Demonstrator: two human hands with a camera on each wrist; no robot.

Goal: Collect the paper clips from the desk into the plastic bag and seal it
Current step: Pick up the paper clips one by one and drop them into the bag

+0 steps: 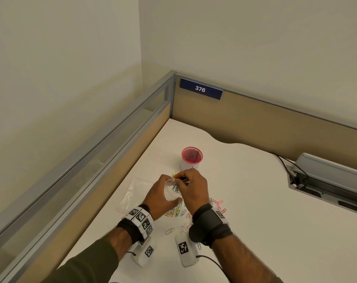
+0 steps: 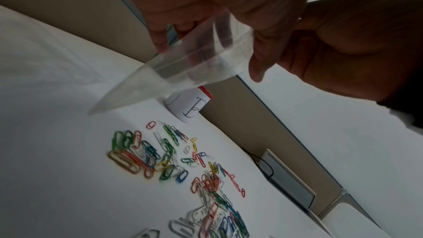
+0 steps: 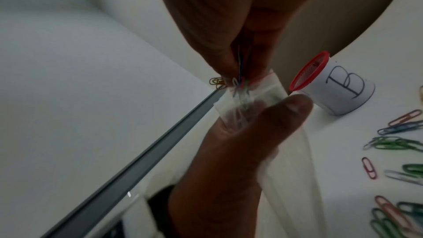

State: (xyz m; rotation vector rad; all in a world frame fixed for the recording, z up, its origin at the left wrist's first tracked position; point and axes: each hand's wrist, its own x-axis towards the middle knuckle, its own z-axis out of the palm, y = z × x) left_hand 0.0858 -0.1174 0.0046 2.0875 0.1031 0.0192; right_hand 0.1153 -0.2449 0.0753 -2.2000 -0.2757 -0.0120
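My left hand (image 1: 161, 193) holds a small clear zip bag (image 1: 170, 189) upright above the desk, thumb and fingers pinching its mouth open. The bag (image 2: 183, 64) hangs down to a point in the left wrist view. My right hand (image 1: 189, 181) pinches a bunch of coloured paper clips (image 3: 240, 79) and holds them in the bag's red-lined mouth (image 3: 258, 86); some clips show through the plastic. My left thumb (image 3: 277, 115) presses the bag's side. Many loose coloured paper clips (image 1: 177, 211) lie on the white desk (image 1: 255, 201) beneath and to the right of my hands (image 2: 160, 156).
A red mesh cup (image 1: 192, 157) with a white "B" label (image 3: 345, 86) stands just behind my hands. A second clear bag (image 1: 132, 192) lies flat on the desk to the left. Partition walls close the desk's left and back; a cable tray (image 1: 327, 178) sits at the right.
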